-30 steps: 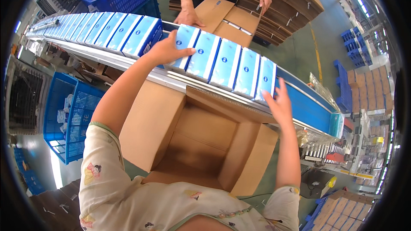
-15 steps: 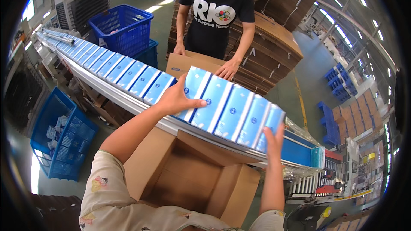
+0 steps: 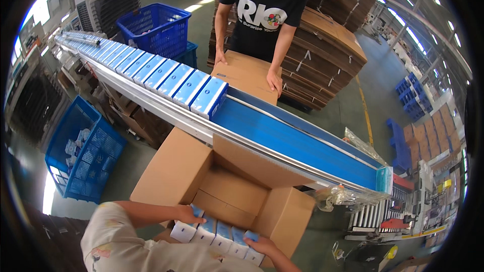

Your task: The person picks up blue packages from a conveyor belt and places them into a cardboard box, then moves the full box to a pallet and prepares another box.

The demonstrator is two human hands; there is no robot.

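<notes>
A row of several blue-and-white packs (image 3: 218,235) is squeezed end to end between my two hands, low in front of my body. My left hand (image 3: 190,215) presses on the row's left end. At the other end sits my right hand (image 3: 265,247), fingers curled against the last pack. The row is tilted at the near side of an open cardboard box (image 3: 232,197), whose flaps stand spread. The visible inside of the box shows bare cardboard; its near part is hidden behind the packs and my arms.
Beyond the box a blue conveyor belt (image 3: 297,138) carries a line of similar packs (image 3: 176,81). Across it a person holds a brown carton (image 3: 247,73). Blue crates (image 3: 154,27) stand at the far left and near left (image 3: 83,153). Stacked flat cardboard (image 3: 322,60) rises behind the person.
Both hands have brought the row of packs off the conveyor, down and toward me to the box. Blue belt now shows where they were. The person's carton has tipped flatter.
</notes>
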